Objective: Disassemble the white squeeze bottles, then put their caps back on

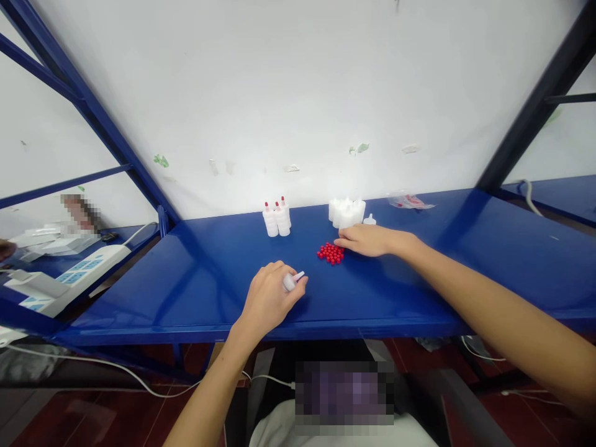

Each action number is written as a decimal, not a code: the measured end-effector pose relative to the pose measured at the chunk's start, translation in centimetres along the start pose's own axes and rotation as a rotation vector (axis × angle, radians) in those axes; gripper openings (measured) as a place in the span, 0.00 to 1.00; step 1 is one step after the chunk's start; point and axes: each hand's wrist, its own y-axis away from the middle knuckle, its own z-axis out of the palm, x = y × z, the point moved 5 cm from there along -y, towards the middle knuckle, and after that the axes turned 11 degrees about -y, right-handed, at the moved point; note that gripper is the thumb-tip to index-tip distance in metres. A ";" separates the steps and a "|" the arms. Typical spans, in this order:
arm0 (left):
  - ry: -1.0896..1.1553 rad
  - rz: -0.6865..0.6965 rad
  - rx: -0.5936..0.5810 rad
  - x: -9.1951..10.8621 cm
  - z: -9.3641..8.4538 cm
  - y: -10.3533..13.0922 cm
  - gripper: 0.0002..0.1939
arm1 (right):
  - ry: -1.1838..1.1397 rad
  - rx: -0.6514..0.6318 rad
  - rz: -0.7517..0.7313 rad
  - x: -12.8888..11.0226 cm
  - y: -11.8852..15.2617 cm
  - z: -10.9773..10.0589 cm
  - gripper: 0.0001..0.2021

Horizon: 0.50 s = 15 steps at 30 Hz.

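Observation:
My left hand (272, 295) is closed around a small white squeeze bottle (289, 282), tilted so that its pointed nozzle sticks out toward the right, with no red cap on the tip. My right hand (367, 239) reaches in from the right, fingertips down at the right edge of a pile of small red caps (331, 253). Its fingers are drawn together; whether a cap is between them is hidden. Behind that hand stand several white bottles (347, 213) in a cluster, beside a loose white nozzle piece (369, 220). Farther left, several white bottles (278, 220) with red tips stand upright together.
The blue table (186, 279) runs along a white wall. A clear plastic bag (410, 202) with something red in it lies at the back right. Blue frame posts rise at both sides. On the left are a white power strip (84, 270) and cables.

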 end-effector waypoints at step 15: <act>-0.042 -0.138 -0.054 -0.2 0.0 0.3 0.19 | 0.065 0.134 0.003 -0.8 0.2 -0.4 0.22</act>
